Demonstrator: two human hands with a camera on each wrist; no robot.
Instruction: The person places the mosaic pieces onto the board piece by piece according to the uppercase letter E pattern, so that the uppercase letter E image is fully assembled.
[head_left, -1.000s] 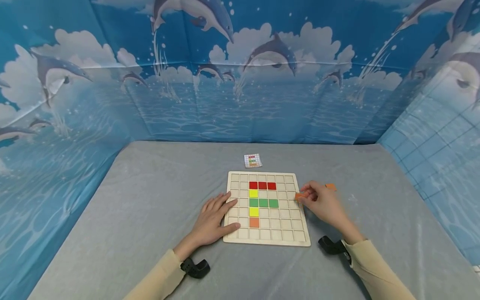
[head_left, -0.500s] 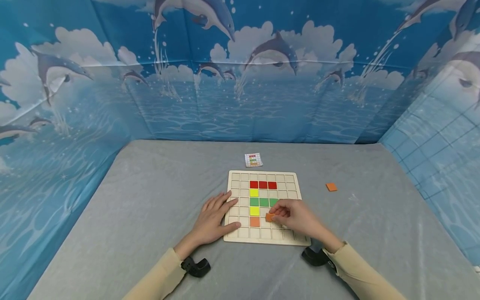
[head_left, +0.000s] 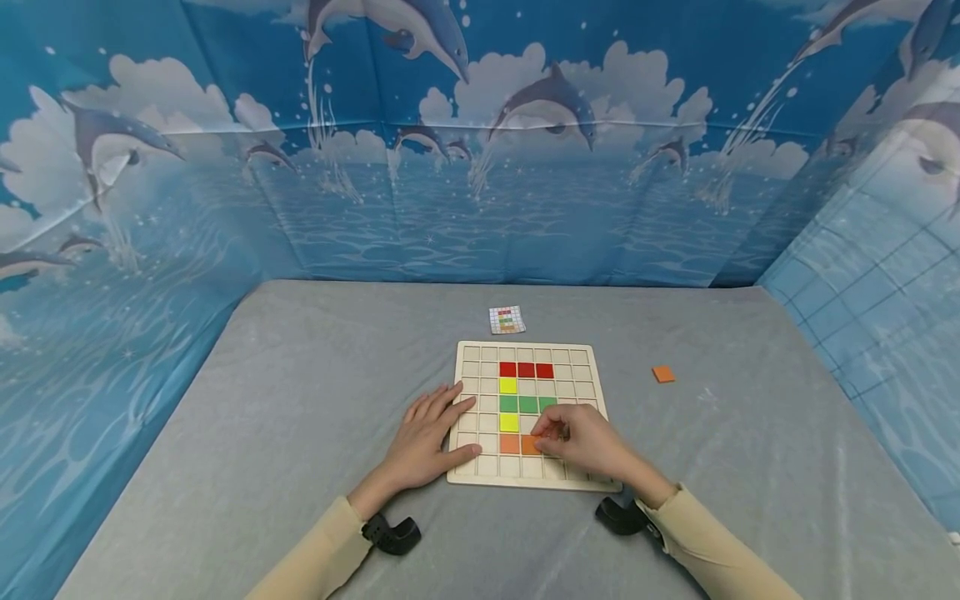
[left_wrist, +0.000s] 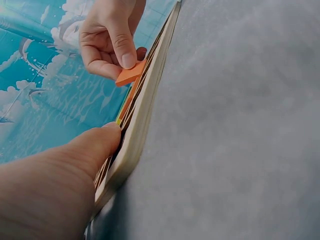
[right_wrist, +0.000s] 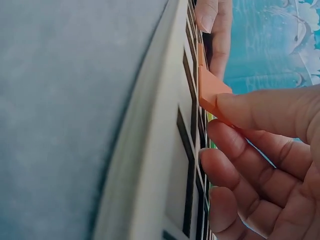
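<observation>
A light wooden grid board (head_left: pixel 480 473) lies flat before me. Thumb and fingers of my right hand (head_left: pixel 588 437) pinch an orange square tile (head_left: pixel 529 445), held tilted over the cell just right of an orange tile (head_left: pixel 509 444) lying in the grid. The wrist views show the pinched tile (left_wrist: pixel 131 74) low over the board, one edge near the cells. My left hand (head_left: pixel 423 443) rests with spread fingers on the board's left side. Also in the grid are a row of red tiles (head_left: pixel 526 370), two yellow tiles (head_left: pixel 508 422) and a row of green tiles (head_left: pixel 528 405).
Behind the board lies a small card (head_left: pixel 507 320) printed with a coloured grid pattern. Another orange tile (head_left: pixel 663 374) lies on the grey cloth to the right. A blue dolphin-print curtain (head_left: pixel 480 225) encloses the table's back and sides.
My right hand has carried the orange tile from the board's right edge leftward and down to the cell beside the placed orange tile. The left hand has stayed put.
</observation>
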